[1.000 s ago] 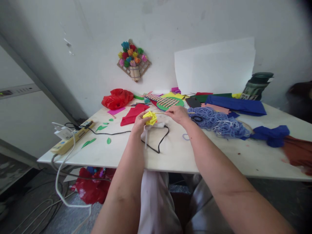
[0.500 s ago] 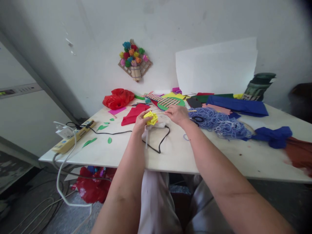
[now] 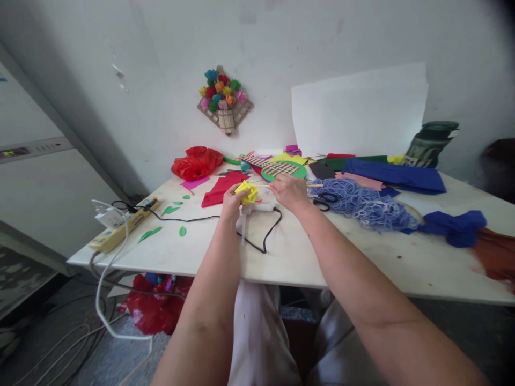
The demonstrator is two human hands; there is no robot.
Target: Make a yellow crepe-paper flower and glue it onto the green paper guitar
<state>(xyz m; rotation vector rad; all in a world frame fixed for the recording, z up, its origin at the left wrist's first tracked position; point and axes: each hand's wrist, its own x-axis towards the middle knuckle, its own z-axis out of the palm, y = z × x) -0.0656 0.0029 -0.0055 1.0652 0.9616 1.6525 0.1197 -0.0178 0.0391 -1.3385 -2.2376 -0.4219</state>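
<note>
My left hand point(image 3: 231, 201) is closed around a crumpled yellow paper flower point(image 3: 247, 191), held just above the white table point(image 3: 289, 252). My right hand point(image 3: 288, 192) pinches a thin wooden stick point(image 3: 316, 185) that runs sideways, its left end reaching toward the flower. A white glue gun point(image 3: 257, 207) with a black cord point(image 3: 265, 236) lies on the table directly under both hands.
A yellow power strip point(image 3: 123, 224) and green paper leaves point(image 3: 149, 234) lie at the left. Red paper point(image 3: 219, 188), a red bag point(image 3: 196, 162), a woven green disc point(image 3: 281, 169), scissors point(image 3: 324, 200), a pile of purple loops point(image 3: 362, 202) and blue cloth point(image 3: 456, 224) crowd the back and right.
Both hands have stayed together over the glue gun, with the flower and stick barely shifted. The view has drifted slightly.
</note>
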